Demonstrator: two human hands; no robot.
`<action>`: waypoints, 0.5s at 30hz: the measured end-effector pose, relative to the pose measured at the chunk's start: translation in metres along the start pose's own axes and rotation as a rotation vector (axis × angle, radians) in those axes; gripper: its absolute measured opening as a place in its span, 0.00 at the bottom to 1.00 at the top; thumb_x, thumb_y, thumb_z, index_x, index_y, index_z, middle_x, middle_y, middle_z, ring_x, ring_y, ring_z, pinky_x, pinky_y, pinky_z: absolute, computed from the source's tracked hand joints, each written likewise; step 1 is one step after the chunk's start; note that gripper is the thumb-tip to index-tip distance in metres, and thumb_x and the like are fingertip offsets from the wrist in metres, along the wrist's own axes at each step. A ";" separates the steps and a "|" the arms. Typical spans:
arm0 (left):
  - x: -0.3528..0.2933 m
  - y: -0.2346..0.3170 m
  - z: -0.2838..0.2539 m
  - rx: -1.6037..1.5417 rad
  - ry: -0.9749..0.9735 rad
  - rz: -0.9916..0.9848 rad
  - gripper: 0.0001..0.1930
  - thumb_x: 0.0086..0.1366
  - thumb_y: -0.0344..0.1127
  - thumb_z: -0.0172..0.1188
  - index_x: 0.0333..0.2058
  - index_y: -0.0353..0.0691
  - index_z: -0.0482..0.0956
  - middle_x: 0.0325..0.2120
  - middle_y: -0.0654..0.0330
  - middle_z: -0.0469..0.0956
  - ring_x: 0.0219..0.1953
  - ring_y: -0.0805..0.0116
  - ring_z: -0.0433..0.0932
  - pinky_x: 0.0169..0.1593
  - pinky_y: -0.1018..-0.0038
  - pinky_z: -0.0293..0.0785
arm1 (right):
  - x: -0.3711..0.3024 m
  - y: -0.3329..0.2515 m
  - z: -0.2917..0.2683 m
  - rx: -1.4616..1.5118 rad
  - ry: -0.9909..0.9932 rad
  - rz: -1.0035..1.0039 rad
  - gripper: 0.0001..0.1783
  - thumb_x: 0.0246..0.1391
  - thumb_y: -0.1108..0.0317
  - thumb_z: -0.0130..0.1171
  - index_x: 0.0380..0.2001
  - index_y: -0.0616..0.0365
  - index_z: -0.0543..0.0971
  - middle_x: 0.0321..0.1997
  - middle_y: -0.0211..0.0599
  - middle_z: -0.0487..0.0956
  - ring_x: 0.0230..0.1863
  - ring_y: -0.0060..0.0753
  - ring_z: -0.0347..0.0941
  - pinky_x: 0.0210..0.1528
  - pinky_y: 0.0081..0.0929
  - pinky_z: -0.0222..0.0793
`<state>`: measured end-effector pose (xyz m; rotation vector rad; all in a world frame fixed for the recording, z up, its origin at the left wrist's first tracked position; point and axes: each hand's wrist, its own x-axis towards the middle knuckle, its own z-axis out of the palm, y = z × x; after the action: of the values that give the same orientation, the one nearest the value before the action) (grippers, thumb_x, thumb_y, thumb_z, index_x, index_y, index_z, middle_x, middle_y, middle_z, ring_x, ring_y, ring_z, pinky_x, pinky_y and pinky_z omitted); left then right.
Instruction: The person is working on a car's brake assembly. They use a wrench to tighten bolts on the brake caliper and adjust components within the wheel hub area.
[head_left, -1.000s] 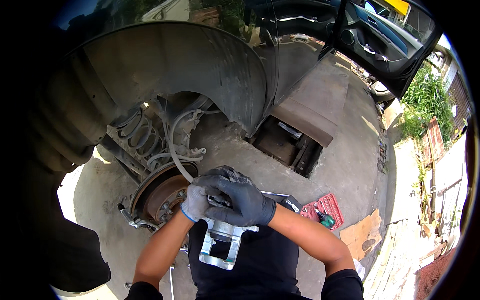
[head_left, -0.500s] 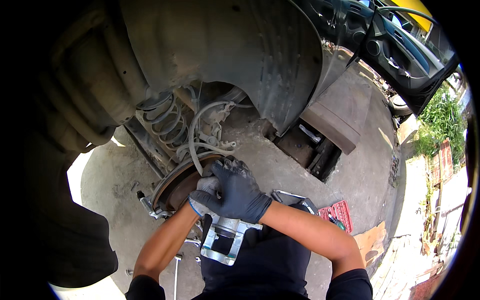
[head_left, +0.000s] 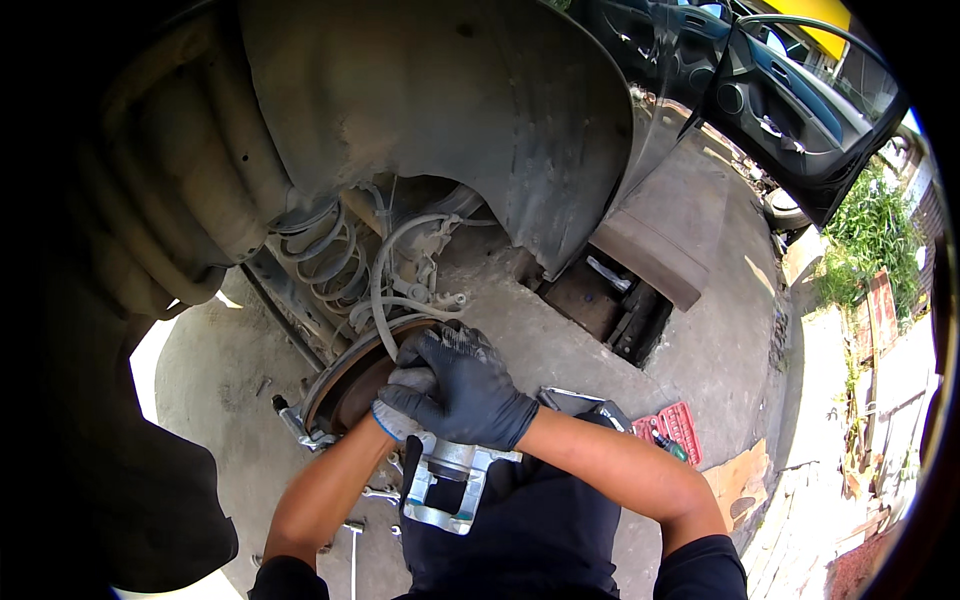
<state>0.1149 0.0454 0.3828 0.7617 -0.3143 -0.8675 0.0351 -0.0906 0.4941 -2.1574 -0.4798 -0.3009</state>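
Note:
A silver brake caliper point(head_left: 449, 490) hangs below my joined hands, in front of my dark clothing. My left hand point(head_left: 402, 400), in a grey-white glove with a blue cuff, is closed at the caliper's upper end, its fingers mostly covered. Wrapped over it is my right hand point(head_left: 455, 385) in a black glove, fingers curled; what lies inside them is hidden. A grey brake hose point(head_left: 378, 285) arches down from the wheel well and disappears at the hands. Just left of them stands the brown, rusty brake disc point(head_left: 350, 385).
Above are the coil spring point(head_left: 325, 245) and wheel-arch liner point(head_left: 400, 90). A metal bracket point(head_left: 300, 420) sits beside the disc. Wrenches point(head_left: 380, 493), a red tool case point(head_left: 672, 430) and cardboard point(head_left: 738, 480) lie on the concrete. A floor pit point(head_left: 600, 300) is ahead; a car door point(head_left: 780, 110) stands ajar.
The view has shifted slightly, moving the surroundings a little left. Both hands stay clasped together, with the left one showing slightly less under the right; the caliper hangs nearly as before.

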 end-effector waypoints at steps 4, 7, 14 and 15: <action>-0.014 0.002 -0.008 0.124 0.026 0.040 0.32 0.67 0.55 0.57 0.44 0.22 0.86 0.46 0.35 0.86 0.49 0.40 0.88 0.57 0.52 0.86 | -0.015 0.011 -0.007 -0.079 -0.001 -0.051 0.37 0.61 0.48 0.78 0.64 0.62 0.80 0.57 0.58 0.83 0.59 0.62 0.79 0.63 0.52 0.75; -0.038 0.002 -0.012 0.211 -0.006 0.104 0.34 0.66 0.57 0.56 0.43 0.21 0.86 0.45 0.34 0.86 0.48 0.39 0.88 0.57 0.51 0.86 | -0.041 0.001 -0.019 0.190 0.126 -0.109 0.46 0.60 0.48 0.80 0.71 0.64 0.74 0.66 0.60 0.79 0.66 0.61 0.76 0.70 0.50 0.71; -0.019 0.029 0.051 0.010 -0.542 0.003 0.41 0.50 0.62 0.64 0.39 0.18 0.83 0.28 0.39 0.85 0.31 0.45 0.86 0.41 0.55 0.81 | -0.169 0.034 0.055 1.391 0.027 0.391 0.79 0.54 0.45 0.86 0.89 0.57 0.39 0.88 0.49 0.56 0.88 0.48 0.54 0.89 0.51 0.48; -0.022 0.030 0.050 -0.059 -0.508 0.017 0.39 0.51 0.61 0.63 0.39 0.20 0.83 0.25 0.43 0.83 0.29 0.48 0.85 0.40 0.55 0.79 | -0.172 0.030 0.075 1.374 0.029 0.310 0.79 0.54 0.45 0.86 0.89 0.58 0.39 0.88 0.49 0.56 0.88 0.48 0.53 0.89 0.50 0.47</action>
<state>0.0914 0.0514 0.4407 0.4731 -0.7399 -1.0439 -0.1029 -0.0852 0.3636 -0.8470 -0.1949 0.1671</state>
